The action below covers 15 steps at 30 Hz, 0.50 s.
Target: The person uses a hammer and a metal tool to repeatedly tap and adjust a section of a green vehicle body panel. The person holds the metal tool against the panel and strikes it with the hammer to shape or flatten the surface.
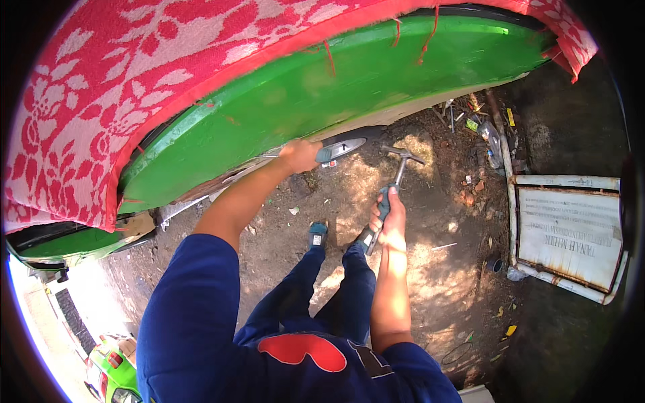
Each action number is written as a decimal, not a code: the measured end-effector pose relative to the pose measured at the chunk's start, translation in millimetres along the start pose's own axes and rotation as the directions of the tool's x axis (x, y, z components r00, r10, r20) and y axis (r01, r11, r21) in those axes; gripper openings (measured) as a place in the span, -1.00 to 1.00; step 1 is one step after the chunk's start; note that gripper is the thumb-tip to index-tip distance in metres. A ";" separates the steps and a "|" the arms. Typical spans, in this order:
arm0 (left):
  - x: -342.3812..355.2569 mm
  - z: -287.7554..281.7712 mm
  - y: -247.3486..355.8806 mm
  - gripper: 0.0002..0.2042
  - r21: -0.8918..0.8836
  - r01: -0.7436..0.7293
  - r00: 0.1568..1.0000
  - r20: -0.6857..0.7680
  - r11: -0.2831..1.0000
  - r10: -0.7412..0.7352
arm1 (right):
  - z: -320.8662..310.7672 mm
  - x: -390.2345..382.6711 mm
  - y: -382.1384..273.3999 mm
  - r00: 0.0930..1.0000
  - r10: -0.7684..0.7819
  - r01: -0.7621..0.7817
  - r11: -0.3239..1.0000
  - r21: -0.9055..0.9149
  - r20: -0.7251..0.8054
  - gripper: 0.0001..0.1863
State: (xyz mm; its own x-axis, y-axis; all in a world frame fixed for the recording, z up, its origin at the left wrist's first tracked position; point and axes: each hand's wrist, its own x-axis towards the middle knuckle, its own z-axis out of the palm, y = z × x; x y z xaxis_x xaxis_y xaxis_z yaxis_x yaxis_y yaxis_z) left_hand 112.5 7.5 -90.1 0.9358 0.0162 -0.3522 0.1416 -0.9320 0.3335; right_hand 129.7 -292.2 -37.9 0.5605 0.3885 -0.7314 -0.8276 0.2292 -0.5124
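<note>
My left hand (301, 156) is closed on a long metal tool (344, 146) with a grey-green grip and a flattened silver head, held at the lower edge of a curved green panel (289, 94). My right hand (390, 221) grips a hammer (402, 161) by its grey-and-teal handle, its steel head pointing up and away from me, below and right of the panel. A red-and-white floral cloth (101, 80) drapes over the panel's top, with red strands hanging from its hem.
Dirt ground (437, 302) with scattered litter (490, 141) lies around my feet. A rusty-framed white sign (568, 235) leans at the right beside a post. Another green body part (80, 245) is at the left, and a green vehicle (111, 369) stands at the lower left.
</note>
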 end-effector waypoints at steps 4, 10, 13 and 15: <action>-8.6 -5.1 -2.9 -0.80 0.037 -0.091 0.990 -0.108 0.995 0.094 | 1.2 -3.6 -3.1 0.998 -0.061 0.058 0.994 -0.095 -0.024 -0.53; -8.4 -9.5 24.5 -0.79 -0.013 -0.380 0.883 -0.302 0.925 0.359 | -1.7 -23.1 -7.1 0.997 -0.046 0.040 0.992 -0.123 -0.054 -0.53; -14.6 -21.0 31.3 -0.77 -0.039 -0.390 0.878 -0.317 0.920 0.359 | -4.1 -36.7 -14.3 0.994 -0.056 0.043 0.989 -0.143 -0.089 -0.53; -22.5 -33.5 37.3 -0.73 -0.055 -0.388 0.877 -0.328 0.920 0.350 | -10.5 -46.4 -16.8 0.993 -0.063 0.046 0.987 -0.156 -0.104 -0.54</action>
State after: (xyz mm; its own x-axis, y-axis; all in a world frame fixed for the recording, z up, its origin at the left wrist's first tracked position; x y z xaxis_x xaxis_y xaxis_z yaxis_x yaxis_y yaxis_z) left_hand 107.5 -15.4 -40.5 0.9766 -0.1935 0.0944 -0.2147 -0.8441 0.4913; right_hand 117.9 -323.4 -0.1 0.6115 0.2781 -0.7407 -0.7859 0.1048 -0.6095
